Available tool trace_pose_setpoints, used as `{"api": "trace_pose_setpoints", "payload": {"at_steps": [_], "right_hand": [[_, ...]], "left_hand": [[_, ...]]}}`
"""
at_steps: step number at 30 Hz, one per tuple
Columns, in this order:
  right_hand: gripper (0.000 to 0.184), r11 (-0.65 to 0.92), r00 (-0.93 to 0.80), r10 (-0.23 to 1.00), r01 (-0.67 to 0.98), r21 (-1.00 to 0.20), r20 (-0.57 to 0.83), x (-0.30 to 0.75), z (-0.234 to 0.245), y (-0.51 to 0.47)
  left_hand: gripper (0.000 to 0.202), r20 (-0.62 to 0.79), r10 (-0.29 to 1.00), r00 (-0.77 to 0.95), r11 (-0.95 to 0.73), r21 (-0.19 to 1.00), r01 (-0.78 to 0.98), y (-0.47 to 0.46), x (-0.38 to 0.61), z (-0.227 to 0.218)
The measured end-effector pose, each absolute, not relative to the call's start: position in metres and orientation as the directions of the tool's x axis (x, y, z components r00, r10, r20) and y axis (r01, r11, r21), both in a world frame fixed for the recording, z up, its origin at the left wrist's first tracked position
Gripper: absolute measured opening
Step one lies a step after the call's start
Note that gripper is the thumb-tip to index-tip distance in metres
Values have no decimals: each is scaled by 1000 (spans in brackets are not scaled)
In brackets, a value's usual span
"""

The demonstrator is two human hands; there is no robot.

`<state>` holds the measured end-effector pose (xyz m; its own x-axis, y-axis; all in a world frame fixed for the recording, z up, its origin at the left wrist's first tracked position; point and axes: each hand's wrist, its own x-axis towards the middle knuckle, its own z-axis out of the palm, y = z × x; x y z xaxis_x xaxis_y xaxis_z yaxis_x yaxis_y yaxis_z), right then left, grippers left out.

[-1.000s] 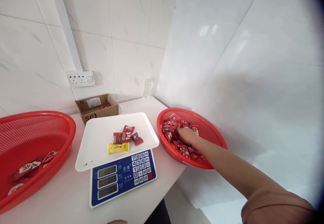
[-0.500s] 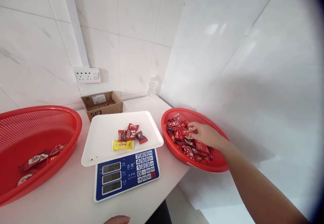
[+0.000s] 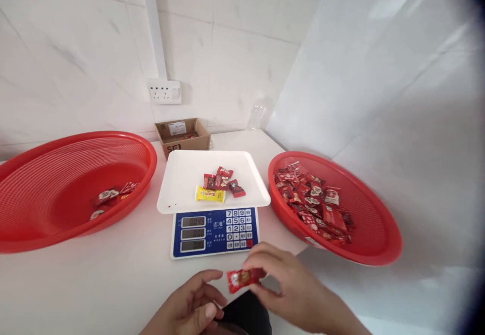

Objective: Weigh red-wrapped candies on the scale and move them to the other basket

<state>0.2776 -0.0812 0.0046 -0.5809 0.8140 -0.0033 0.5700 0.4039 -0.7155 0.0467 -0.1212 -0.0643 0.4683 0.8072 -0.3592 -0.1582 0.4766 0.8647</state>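
Note:
My right hand (image 3: 290,284) pinches a red-wrapped candy (image 3: 242,278) low in front of me, just before the blue-faced scale (image 3: 214,231). Close to the left of that candy, my left hand (image 3: 189,307) has its fingers curled and holds nothing I can see. The scale's white tray (image 3: 182,173) carries a few red candies (image 3: 222,179) and a yellow one (image 3: 209,194). To the right, a red basket (image 3: 373,234) holds several red candies (image 3: 312,198). A larger red basket (image 3: 56,173) on the left holds a few candies (image 3: 111,196).
A small open cardboard box (image 3: 182,135) stands behind the scale against the tiled wall. A wall socket (image 3: 164,91) sits above it, and a clear bottle (image 3: 257,115) stands in the corner. The white counter ends just right of the scale.
My right hand left the right basket with a red candy and came back in front of the scale. My left hand rose into view beside it. The view tilted down and to the right.

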Motion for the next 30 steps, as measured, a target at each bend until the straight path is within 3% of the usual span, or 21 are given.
{"api": "trace_pose_setpoints", "payload": {"at_steps": [6, 10, 13, 22, 30], "right_hand": [[22, 279, -636, 763, 489, -826, -119, 230, -27, -94], [20, 147, -589, 770, 538, -830, -245, 231, -24, -90], [26, 152, -606, 745, 562, -813, -280, 230, -27, -90], [44, 140, -633, 737, 486, -863, -237, 228, -43, -101], [46, 122, -657, 732, 388, -914, -181, 228, -33, -98]], "left_hand": [[47, -452, 813, 368, 487, 873, -4, -118, 46, -49], [44, -416, 841, 346, 430, 902, 40, -122, 43, -52], [46, -405, 848, 343, 426, 905, 15, -127, 43, -61], [44, -319, 863, 391, 281, 948, 152, -131, 41, -53], [55, -339, 894, 294, 362, 932, -26, -133, 48, -41]]}}
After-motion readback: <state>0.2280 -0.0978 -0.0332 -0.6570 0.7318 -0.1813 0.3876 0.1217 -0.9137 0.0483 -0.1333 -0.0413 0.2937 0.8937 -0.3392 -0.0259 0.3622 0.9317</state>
